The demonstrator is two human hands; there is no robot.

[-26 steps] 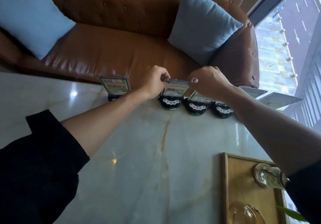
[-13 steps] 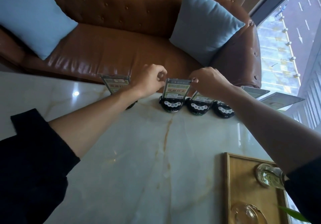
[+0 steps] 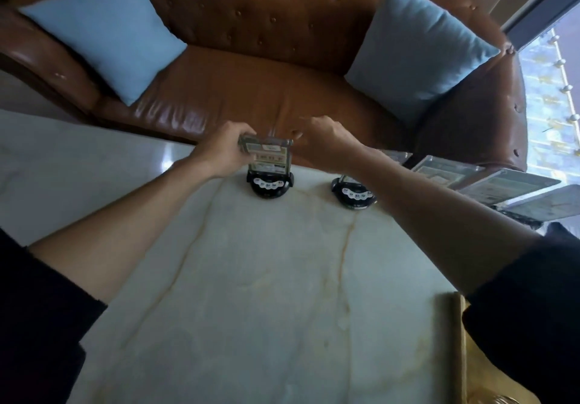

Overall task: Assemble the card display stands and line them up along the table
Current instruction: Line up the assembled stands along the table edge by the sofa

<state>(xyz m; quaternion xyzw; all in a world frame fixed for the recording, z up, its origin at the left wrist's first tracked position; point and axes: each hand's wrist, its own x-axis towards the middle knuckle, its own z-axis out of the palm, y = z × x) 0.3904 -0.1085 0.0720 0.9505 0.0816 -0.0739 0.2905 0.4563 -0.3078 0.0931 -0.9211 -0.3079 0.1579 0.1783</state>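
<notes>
On the white marble table (image 3: 266, 278), a card display stand (image 3: 270, 159) with a clear card holder rises from its round black base (image 3: 270, 186) near the far edge. My left hand (image 3: 222, 149) grips the holder's upper left corner. My right hand (image 3: 326, 141) hovers just right of the holder's top with fingers loosely curled and nothing in them; whether a fingertip touches the holder I cannot tell. A second black base (image 3: 354, 196) shows under my right wrist. Further stands (image 3: 508, 184) line the far edge to the right, their bases mostly hidden by my right arm.
A brown leather sofa (image 3: 282, 96) with two blue cushions (image 3: 106, 30) stands right behind the table's far edge. A wooden tray (image 3: 459, 334) sits at the near right corner. A window (image 3: 558, 90) is at the right.
Both hands left the stand they were pinching. My left hand moved to the separate leftmost stand and took hold of its card holder. The view shifted left.
</notes>
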